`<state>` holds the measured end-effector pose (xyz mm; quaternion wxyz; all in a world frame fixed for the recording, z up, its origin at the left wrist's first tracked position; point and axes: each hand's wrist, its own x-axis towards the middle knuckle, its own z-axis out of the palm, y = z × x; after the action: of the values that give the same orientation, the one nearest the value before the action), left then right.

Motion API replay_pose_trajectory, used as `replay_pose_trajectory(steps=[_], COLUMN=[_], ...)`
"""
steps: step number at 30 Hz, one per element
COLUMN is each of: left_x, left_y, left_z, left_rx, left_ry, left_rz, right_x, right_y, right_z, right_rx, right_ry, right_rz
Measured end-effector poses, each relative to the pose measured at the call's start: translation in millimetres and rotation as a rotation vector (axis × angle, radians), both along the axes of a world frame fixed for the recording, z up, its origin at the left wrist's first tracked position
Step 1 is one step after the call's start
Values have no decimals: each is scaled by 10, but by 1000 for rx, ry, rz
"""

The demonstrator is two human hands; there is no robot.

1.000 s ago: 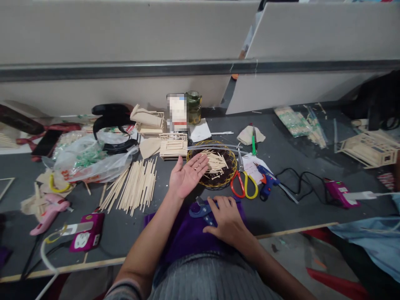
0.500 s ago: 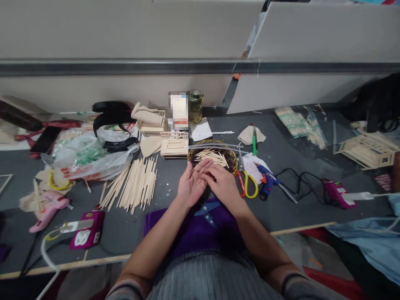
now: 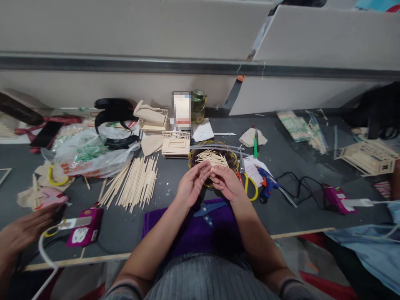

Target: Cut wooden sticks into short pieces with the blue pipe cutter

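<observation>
My left hand (image 3: 193, 183) is cupped, its fingers curled toward the thumb; whatever lies inside is hidden. Facing it, my right hand (image 3: 227, 182) pinches thumb and fingers together, with a tiny pale bit at the tips too small to name. The fingertips of both hands nearly meet over the near edge of a round dark basket with a yellow rim (image 3: 236, 160). Short wooden sticks (image 3: 214, 156) lie in that basket. Below my hands, blue-handled cutters (image 3: 204, 211) rest on a folded purple cloth (image 3: 175, 233).
Long sticks (image 3: 137, 183) lie left of my hands, by a small stick-built model (image 3: 176, 146). Scissors (image 3: 251, 187) and a blue glue gun (image 3: 266, 183) lie right. Another person's hand (image 3: 28, 227) reaches in at left, near a pink glue gun (image 3: 51, 196) and purple box (image 3: 87, 227).
My right hand has turned and drawn slightly right, away from my left palm. My left fingers have curled in. Another person's hand has come in from the left to the pink glue gun.
</observation>
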<state>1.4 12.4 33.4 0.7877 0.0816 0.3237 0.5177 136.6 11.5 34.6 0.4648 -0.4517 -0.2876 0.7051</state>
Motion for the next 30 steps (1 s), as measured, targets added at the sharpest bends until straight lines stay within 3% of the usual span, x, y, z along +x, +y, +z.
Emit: replay_pose_trajectory(steps=[5,13,20,26,30], left_x=[38,83,62,67,58], left_y=[8,-1,30,17,6], left_z=[-63,-44,-38,-50,-59], left_rx=[87,107,50,96,131], left_ry=[180,209,101,127,159], left_rz=[15,-2,-42,-59,-73], right_x=[-24,-88,-69,-95,-86], right_y=[12,-17,-93,-167,-161], right_z=[-3,-33,-19,79,71], right_rx=[-80,-59,144,499,481], right_ry=[132,110,-110,-617,-614], right_rz=[39,15,-271,-294,-235])
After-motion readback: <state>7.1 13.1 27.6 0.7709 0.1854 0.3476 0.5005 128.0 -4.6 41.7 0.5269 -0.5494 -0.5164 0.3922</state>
